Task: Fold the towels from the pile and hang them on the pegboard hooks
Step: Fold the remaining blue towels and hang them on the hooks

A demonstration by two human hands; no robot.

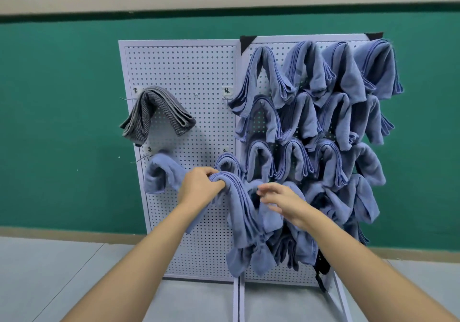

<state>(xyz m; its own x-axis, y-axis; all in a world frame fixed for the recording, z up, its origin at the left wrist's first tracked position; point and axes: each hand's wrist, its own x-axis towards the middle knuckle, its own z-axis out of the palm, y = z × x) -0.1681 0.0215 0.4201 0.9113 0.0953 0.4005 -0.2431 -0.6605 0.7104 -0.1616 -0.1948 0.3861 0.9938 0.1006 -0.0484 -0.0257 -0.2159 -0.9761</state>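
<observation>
**Hand pose**
- Left hand (201, 185): the forearm rises from the lower left. The fingers curl over the crest of the towel (242, 212) with the thumb against the cloth, gripping the top fold.
- Right hand (281, 203): the forearm enters from the lower right. The fingers are loosely spread and point left, and nothing is pinched. The fingertips are blurred, so contact with the cloth cannot be confirmed.

**Towel position**
- The towel is blue, folded in several layers and draped in an arch.
- Its crest sits under the left hand's fingers. The right hand is just beside its right side.
- Both ends hang down in front of the pegboard (186, 73), low on the board, at the seam between the two white panels.

**Hidden or unclear**
- Whatever the towel hangs on is covered by cloth and the left hand.
- The hung towels (323, 102), all blue, overlap in rows and cover most of the right panel.
- A grey towel (156, 112) hangs at the upper left. A side towel (160, 172), blue, runs behind the left hand.
- The labels (227, 90) are handwritten and not legible.
- The board's feet are cut off at the bottom edge.
</observation>
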